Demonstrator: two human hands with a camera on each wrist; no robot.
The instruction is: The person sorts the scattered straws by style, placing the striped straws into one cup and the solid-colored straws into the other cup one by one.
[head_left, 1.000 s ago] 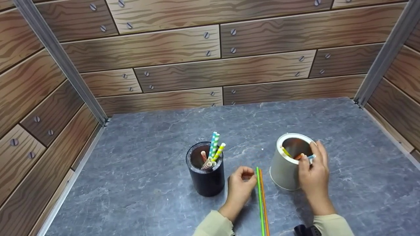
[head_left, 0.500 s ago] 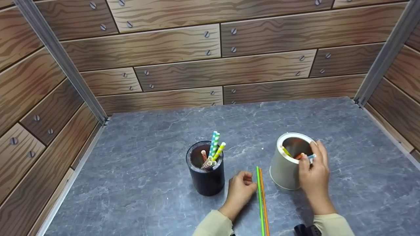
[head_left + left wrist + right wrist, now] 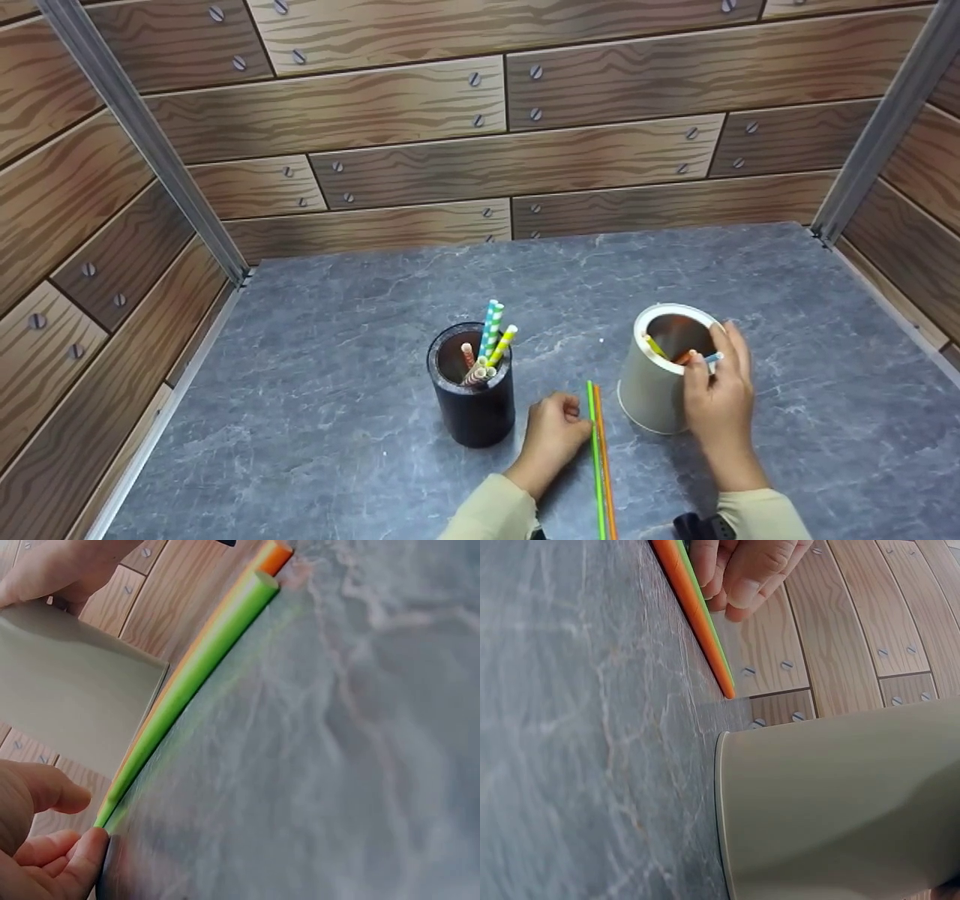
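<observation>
Two long straws, one green (image 3: 596,450) and one orange (image 3: 606,465), lie side by side on the table. My left hand (image 3: 553,435) rests left of them with its fingers loosely bent; the thumb touches the green straw's side, with a gap between thumb and index finger in the left wrist view. My right hand (image 3: 720,405) grips the rim of an upright off-white cup (image 3: 649,397), right of the straws. Inside that cup show a yellow straw (image 3: 655,346), an orange tip and a blue-white tip close to the right fingers.
Left of my left hand stands a black cup (image 3: 474,412) holding several striped paper straws (image 3: 495,337) in blue, green, yellow and red. The grey marbled table (image 3: 337,360) is bordered by wood-patterned panels (image 3: 420,165) at the back and both sides.
My left hand has shifted slightly right, bringing its thumb against the green straw. The right hand and the off-white cup stay where they were.
</observation>
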